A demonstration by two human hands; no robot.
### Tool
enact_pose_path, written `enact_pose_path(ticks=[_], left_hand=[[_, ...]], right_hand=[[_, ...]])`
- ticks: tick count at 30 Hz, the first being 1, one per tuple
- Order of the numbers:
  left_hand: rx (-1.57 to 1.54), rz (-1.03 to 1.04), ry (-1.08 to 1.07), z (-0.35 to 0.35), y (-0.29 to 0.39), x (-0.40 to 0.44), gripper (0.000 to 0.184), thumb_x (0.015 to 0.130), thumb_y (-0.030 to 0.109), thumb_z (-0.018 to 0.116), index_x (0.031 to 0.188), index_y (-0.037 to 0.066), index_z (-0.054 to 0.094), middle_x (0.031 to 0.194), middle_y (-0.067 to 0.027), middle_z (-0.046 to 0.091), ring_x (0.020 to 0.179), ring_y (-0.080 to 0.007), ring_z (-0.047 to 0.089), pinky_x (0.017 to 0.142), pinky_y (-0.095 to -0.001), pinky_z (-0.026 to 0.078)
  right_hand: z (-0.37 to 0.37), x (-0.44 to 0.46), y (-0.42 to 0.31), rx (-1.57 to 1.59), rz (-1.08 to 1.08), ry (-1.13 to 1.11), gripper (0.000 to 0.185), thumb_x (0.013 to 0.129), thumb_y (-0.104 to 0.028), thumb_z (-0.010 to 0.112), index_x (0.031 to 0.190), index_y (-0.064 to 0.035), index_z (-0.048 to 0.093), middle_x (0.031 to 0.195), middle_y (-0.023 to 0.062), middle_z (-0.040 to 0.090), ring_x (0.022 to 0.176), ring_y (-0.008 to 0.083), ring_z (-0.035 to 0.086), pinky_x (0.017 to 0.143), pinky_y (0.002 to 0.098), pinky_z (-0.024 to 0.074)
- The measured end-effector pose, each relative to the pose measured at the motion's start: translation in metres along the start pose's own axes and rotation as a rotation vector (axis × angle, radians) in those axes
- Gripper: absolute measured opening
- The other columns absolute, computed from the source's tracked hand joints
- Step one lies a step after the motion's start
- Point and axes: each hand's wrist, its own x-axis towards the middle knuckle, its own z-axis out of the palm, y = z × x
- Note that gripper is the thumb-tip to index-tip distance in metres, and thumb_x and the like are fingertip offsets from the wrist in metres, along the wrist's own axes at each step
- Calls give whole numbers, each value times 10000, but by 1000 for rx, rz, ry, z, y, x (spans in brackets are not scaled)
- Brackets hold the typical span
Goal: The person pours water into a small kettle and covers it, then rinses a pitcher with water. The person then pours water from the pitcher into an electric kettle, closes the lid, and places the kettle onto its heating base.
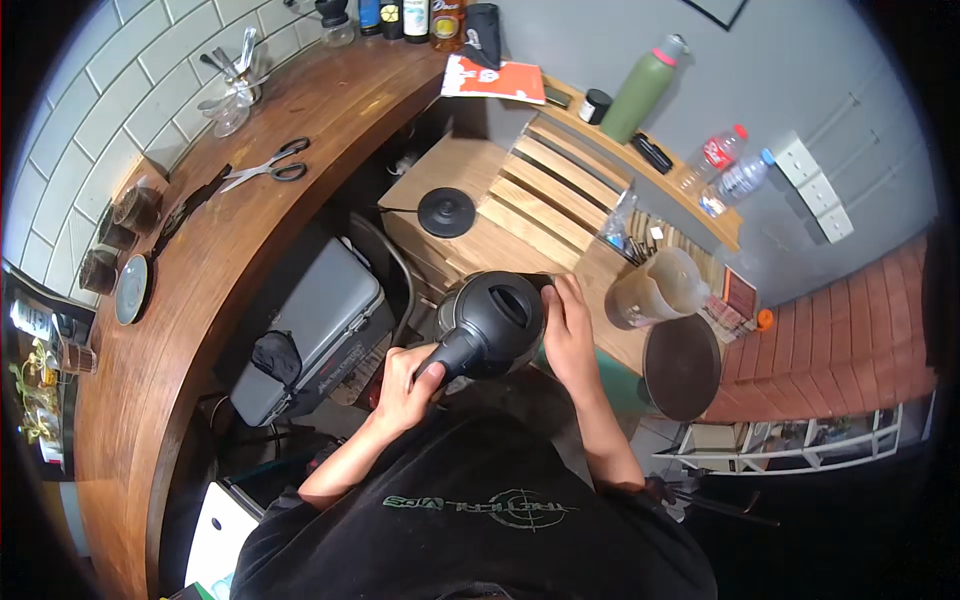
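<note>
A black-lidded kettle (497, 318) is held in front of my chest, seen from above. My left hand (407, 390) is wrapped round its black handle, thumb on top. Against the kettle's far right side rests my right hand (570, 330), its fingers bent along the edge; their tips are partly hidden. Beyond the kettle, a round black base (446, 212) with a cord lies on the wooden surface (430, 165), beside a slatted wooden panel (555, 185). To the right stands a cloudy plastic pitcher (655, 290).
A curved wooden counter (250, 235) at left bears scissors (268, 170), small pots and a glass. A grey case (325, 320) sits below it. A green bottle (640, 95) and plastic bottles (718, 155) stand on a back ledge. A round dark disc (682, 368) is at right.
</note>
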Motion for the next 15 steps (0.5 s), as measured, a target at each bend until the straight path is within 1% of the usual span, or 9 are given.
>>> enact_pose_path(ticks=[1, 2, 5, 6, 9, 11, 13, 14, 15], left_hand=[[4, -29, -5, -5, -9, 5, 611, 864, 534, 387, 715, -2, 637, 545, -62, 593, 450, -160, 562, 469, -274, 416], [-82, -17, 66, -6, -19, 7, 413, 864, 336, 536, 645, -14, 515, 494, -90, 477, 425, -207, 500, 461, -326, 369], [31, 30, 137, -15, -33, 27, 367, 847, 277, 583, 642, -18, 510, 498, -104, 479, 429, -219, 505, 470, -334, 376], [82, -12, 122, -20, -35, 34, 343, 835, 248, 616, 653, -30, 530, 501, -117, 485, 435, -222, 514, 480, -337, 389], [98, -140, 140, -23, -40, 59, 358, 830, 264, 640, 662, -38, 547, 511, -131, 510, 450, -227, 539, 489, -338, 402], [153, -145, 180, -24, -57, 76, 366, 819, 297, 672, 726, -50, 602, 527, -142, 545, 471, -244, 569, 504, -340, 423], [83, -328, 138, -23, -68, 90, 401, 807, 328, 696, 828, -67, 638, 559, -163, 574, 501, -268, 594, 532, -340, 448], [125, -349, 141, -22, -75, 95, 446, 818, 341, 692, 934, -86, 637, 596, -177, 599, 542, -273, 616, 561, -344, 466], [119, -376, 173, -21, -76, 103, 446, 818, 341, 692, 934, -86, 637, 596, -177, 599, 542, -273, 616, 561, -344, 466]], right_hand=[[8, 9, 2, 0, -1, -12, 182, 969, -109, 436, 967, 68, 478, 907, 190, 479, 839, 356, 504, 780, 364, 406], [17, 19, 6, 11, -1, -29, 188, 969, -110, 432, 966, 71, 485, 902, 191, 480, 828, 360, 502, 772, 361, 408], [41, 44, 23, 20, -15, -25, 197, 968, -110, 429, 963, 74, 499, 895, 191, 484, 810, 359, 505, 756, 360, 412], [48, 52, 29, 21, -37, 5, 201, 968, -109, 429, 962, 76, 507, 892, 190, 488, 801, 354, 509, 748, 360, 414], [61, 80, 48, 51, 23, -56, 199, 966, -103, 429, 964, 76, 516, 892, 188, 492, 797, 342, 516, 736, 363, 414], [73, 100, 66, 63, 54, -99, 197, 965, -99, 429, 955, 78, 516, 882, 185, 494, 791, 337, 519, 726, 367, 411], [83, 121, 82, 46, -3, -72, 190, 962, -92, 429, 959, 77, 516, 872, 182, 495, 789, 339, 517, 722, 373, 410], [86, 131, 86, 16, -51, -63, 195, 963, -93, 415, 974, 70, 522, 886, 181, 507, 805, 342, 525, 733, 374, 413], [90, 142, 92, 22, -54, -105, 195, 963, -93, 415, 974, 70, 522, 886, 181, 507, 805, 342, 525, 733, 374, 413]])
